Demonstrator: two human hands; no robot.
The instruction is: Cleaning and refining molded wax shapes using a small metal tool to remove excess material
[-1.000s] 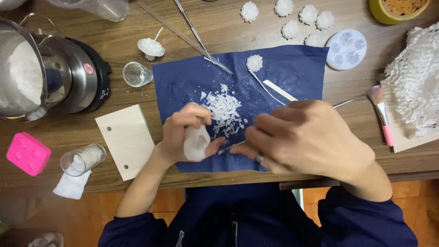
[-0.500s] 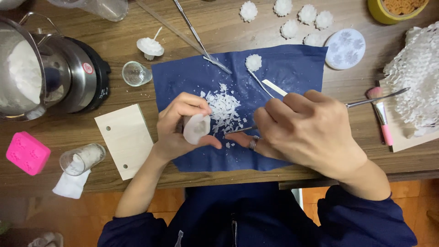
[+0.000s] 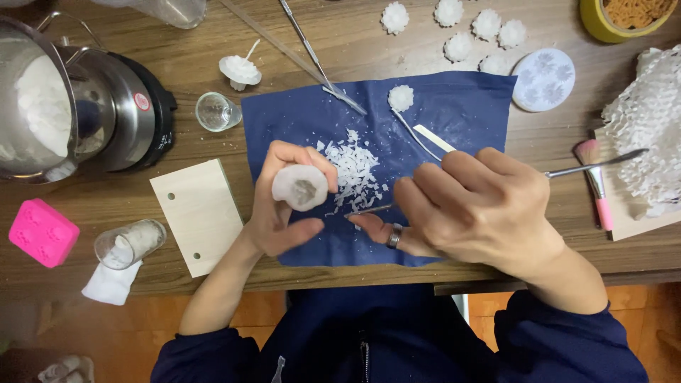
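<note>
My left hand [image 3: 280, 209] pinches a small round translucent white mould [image 3: 300, 187] between thumb and fingers, its hollow face turned up towards me. My right hand [image 3: 472, 209] grips a thin metal tool [image 3: 599, 164] whose tip [image 3: 362, 211] points left, just below and right of the mould without touching it. Both hands hover over a dark blue cloth [image 3: 468, 113] on the wooden table. A pile of white wax flakes [image 3: 355, 170] lies on the cloth behind the mould. A white wax flower on a wick [image 3: 401, 98] rests further back on the cloth.
A metal pot of white wax on a heater [image 3: 64, 106] stands far left. A pink mould [image 3: 42, 232], a small glass [image 3: 128, 243], a pale board [image 3: 201, 215], another glass [image 3: 215, 112], tweezers [image 3: 312, 53], several wax flowers [image 3: 461, 28], a round silicone mould [image 3: 543, 79], a pink brush [image 3: 596, 181] and white mesh [image 3: 649, 128] surround the cloth.
My left hand has turned the mould so its hollow faces up and lifted it slightly. My right hand has shifted right, bringing the metal tool's tip out beside the mould.
</note>
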